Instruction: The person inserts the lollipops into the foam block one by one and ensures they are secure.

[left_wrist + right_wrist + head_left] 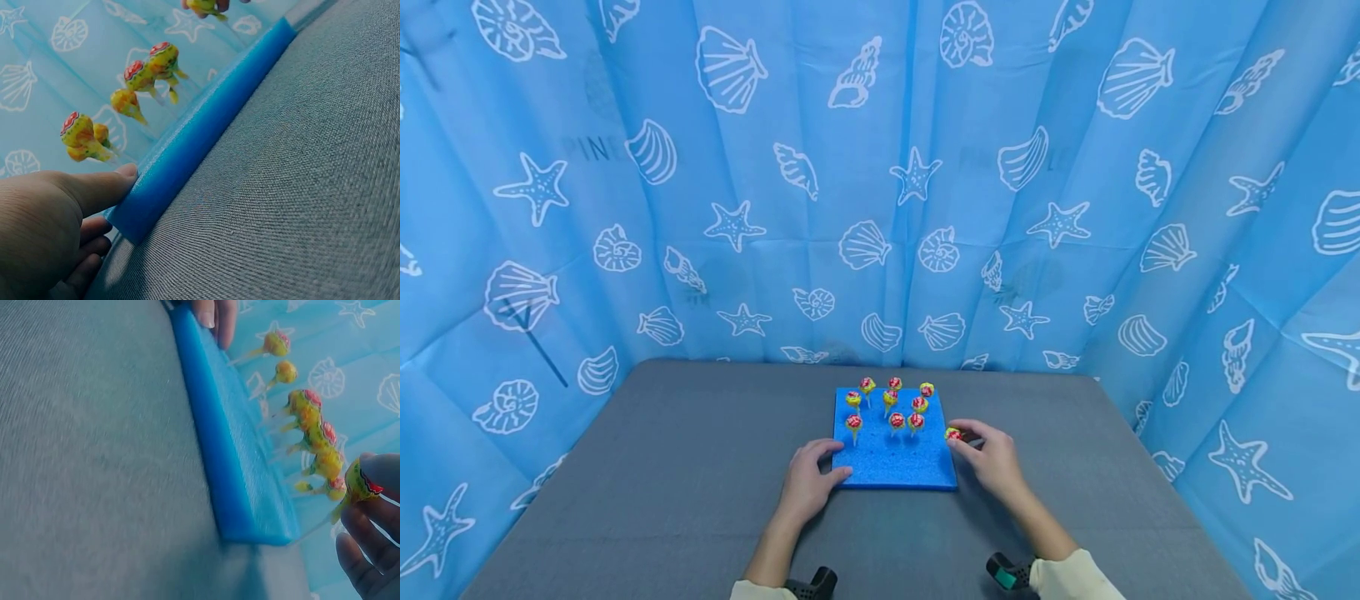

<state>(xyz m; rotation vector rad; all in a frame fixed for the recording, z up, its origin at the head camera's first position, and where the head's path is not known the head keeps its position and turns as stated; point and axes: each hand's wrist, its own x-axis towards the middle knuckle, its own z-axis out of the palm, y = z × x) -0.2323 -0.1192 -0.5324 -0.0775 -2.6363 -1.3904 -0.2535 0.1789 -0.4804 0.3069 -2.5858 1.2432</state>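
A flat blue foam board (895,467) lies on the table, with several lollipops (853,423) in yellow-and-red wrappers standing on their sticks in its middle and back. My left hand (808,479) rests at the board's left edge. In the left wrist view its thumb (103,190) lies straight against the board, and the other fingers are loosely bent beside the corner. Beside the right edge, my right hand (992,458) pinches another lollipop (356,481) by its wrapped head. Its stick slants down toward the board's near right corner; whether the tip touches the foam I cannot tell.
A grey cloth-covered table (700,467) surrounds the board on all sides. Blue curtains (880,183) with white shell and starfish prints hang behind the table and at both sides. Dark wrist straps (1009,573) sit near the light sleeves.
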